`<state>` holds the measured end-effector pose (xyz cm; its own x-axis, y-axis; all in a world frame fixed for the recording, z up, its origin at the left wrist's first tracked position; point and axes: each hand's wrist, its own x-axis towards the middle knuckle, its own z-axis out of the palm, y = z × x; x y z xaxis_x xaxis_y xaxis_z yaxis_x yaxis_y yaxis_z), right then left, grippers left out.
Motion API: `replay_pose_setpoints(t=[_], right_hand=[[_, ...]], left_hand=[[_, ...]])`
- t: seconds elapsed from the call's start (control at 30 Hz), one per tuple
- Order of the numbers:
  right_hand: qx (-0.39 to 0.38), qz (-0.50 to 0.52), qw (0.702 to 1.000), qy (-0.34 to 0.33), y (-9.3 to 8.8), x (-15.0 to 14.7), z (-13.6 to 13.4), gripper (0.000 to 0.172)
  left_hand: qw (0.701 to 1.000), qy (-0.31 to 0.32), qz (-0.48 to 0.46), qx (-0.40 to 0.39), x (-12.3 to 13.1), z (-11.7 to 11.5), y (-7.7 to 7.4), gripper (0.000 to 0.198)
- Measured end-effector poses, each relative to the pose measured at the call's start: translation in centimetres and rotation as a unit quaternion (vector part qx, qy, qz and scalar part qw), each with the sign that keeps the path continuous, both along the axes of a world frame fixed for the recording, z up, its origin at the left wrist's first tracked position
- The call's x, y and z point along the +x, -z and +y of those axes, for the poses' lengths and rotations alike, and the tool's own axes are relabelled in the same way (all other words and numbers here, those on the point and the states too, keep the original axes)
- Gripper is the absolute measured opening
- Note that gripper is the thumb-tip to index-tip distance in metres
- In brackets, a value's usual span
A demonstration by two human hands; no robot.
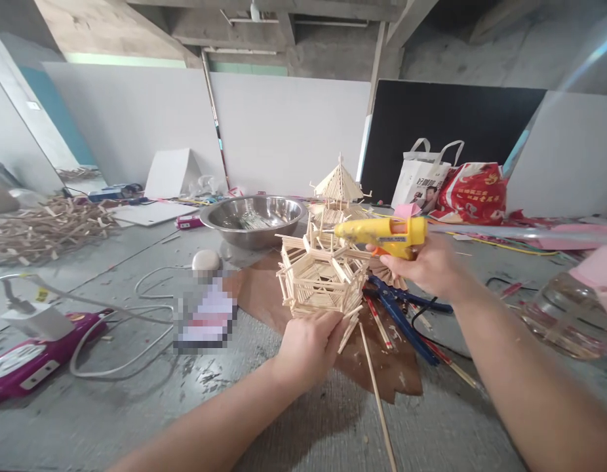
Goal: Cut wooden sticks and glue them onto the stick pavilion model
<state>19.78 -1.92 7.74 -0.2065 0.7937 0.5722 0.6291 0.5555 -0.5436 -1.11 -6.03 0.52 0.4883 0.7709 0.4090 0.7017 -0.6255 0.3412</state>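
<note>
My right hand [429, 265] is closed round the handle of a yellow hot glue gun [377, 235] with an orange trigger. Its nozzle points left, over the upper sticks of a many-sided wooden stick model [323, 275]. At the model's near lower edge, my left hand [311, 344] grips it with fingers curled; the fingertips are partly hidden. Behind stands a stick pavilion with a pointed roof [339, 183], partly covered by the nearer model and the gun. A single long stick [377, 393] lies in front, to the right of my left hand.
Blue-handled pliers [402, 318] and loose sticks lie on brown paper [264, 288]. A steel basin [257, 223] stands behind. Left are a purple power strip [52, 354], cables and a stick heap [42, 229]. A clear jar [564, 314] and red bag [473, 193] are right.
</note>
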Motion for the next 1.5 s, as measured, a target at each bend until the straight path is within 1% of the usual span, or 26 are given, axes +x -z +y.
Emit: replay_pose_setpoints(t=[0.1, 0.2, 0.27, 0.37, 0.43, 0.5, 0.57, 0.63, 0.7, 0.77, 0.87, 0.97, 1.07, 1.13, 1.2, 1.37, 1.5], right_hand=[[0.006, -0.035, 0.999, -0.010, 1.0, -1.1, 0.0, 0.020], [0.021, -0.033, 0.998, -0.044, 1.9, -1.4, 0.1, 0.022], [0.017, -0.013, 0.998, -0.052, 2.1, -1.3, 0.2, 0.023], [0.011, 0.007, 1.000, -0.021, 2.2, -0.9, 0.3, 0.023], [0.010, 0.008, 1.000, -0.005, 2.1, -0.9, 0.2, 0.023], [-0.002, -0.001, 1.000, 0.007, 1.9, -1.0, 0.0, 0.023], [-0.017, -0.020, 0.999, 0.036, 1.7, -1.2, -0.4, 0.023], [-0.026, -0.053, 0.996, 0.072, 1.4, -1.5, -0.8, 0.021], [-0.023, -0.082, 0.992, 0.088, 1.2, -1.6, -1.0, 0.017], [-0.018, -0.099, 0.991, 0.089, 1.2, -1.6, -1.0, 0.016], [-0.008, -0.085, 0.993, 0.077, 1.6, -1.3, -0.5, 0.019], [0.012, -0.061, 0.997, 0.048, 2.0, -1.0, -0.1, 0.023], [0.021, -0.049, 0.998, 0.030, 2.3, -1.0, 0.2, 0.023], [0.014, -0.045, 0.998, 0.033, 2.5, -1.1, 0.3, 0.022], [0.011, -0.048, 0.998, 0.044, 2.7, -1.1, 0.3, 0.023], [0.011, -0.067, 0.997, 0.043, 2.8, -1.1, 0.2, 0.024], [0.014, -0.071, 0.996, 0.047, 2.7, -1.3, 0.0, 0.026]], left_hand=[[0.995, -0.042, -0.077, -0.045, -0.5, 0.2, -0.4, 0.028], [0.974, -0.058, -0.208, -0.074, -1.0, 0.7, -0.8, 0.027], [0.947, -0.061, -0.297, -0.106, -1.3, 1.3, -1.0, 0.026], [0.899, -0.047, -0.399, -0.173, -1.3, 2.1, -1.1, 0.023], [0.867, -0.037, -0.445, -0.219, -1.2, 2.4, -1.0, 0.021], [0.846, -0.034, -0.469, -0.252, -1.0, 2.6, -1.0, 0.021], [0.844, -0.044, -0.464, -0.266, -0.9, 2.7, -0.8, 0.023], [0.852, -0.060, -0.445, -0.268, -0.9, 2.6, -0.5, 0.027], [0.854, -0.075, -0.438, -0.269, -0.9, 2.6, -0.4, 0.030], [0.847, -0.081, -0.451, -0.267, -0.8, 2.7, -0.3, 0.030], [0.831, -0.074, -0.483, -0.266, -0.8, 2.7, -0.5, 0.029], [0.815, -0.051, -0.500, -0.287, -0.7, 2.7, -0.7, 0.023], [0.804, -0.027, -0.512, -0.301, -0.7, 2.5, -0.8, 0.020], [0.808, -0.029, -0.503, -0.306, -0.7, 2.5, -0.8, 0.022], [0.819, -0.046, -0.483, -0.305, -0.8, 2.5, -0.7, 0.025], [0.851, -0.092, -0.447, -0.261, -1.1, 2.4, -0.7, 0.034], [0.863, -0.106, -0.428, -0.249, -1.0, 2.2, -0.5, 0.037]])
